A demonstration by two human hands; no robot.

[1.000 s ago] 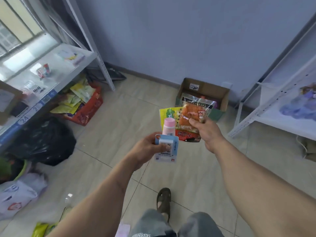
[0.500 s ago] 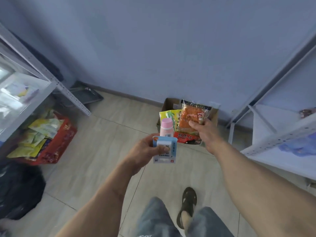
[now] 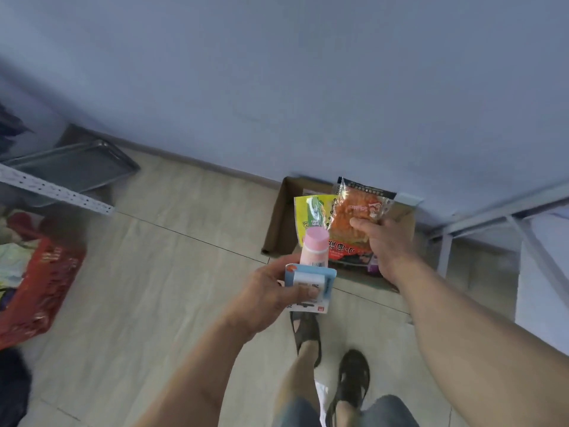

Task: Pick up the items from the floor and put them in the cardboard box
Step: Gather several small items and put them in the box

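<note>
My left hand (image 3: 264, 298) grips a pink bottle (image 3: 314, 246) and a blue carded packet (image 3: 309, 286); my right hand (image 3: 383, 245) pinches an orange snack bag (image 3: 357, 214) and a yellow packet (image 3: 311, 214), held over the open cardboard box (image 3: 277, 223) on the floor by the far wall.

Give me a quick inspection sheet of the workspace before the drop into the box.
Surface: tiled floor, bare near the box.
Job's things: cardboard box open, against the wall; pink bottle and blue carded pack in the left hand; orange snack bag and yellow packet in the right hand, over the box.
Clutter: red basket at left.
Grippers: both hands hold items.
Cables: nothing seen.
Surroundings: metal shelving left, shelf frame right.
</note>
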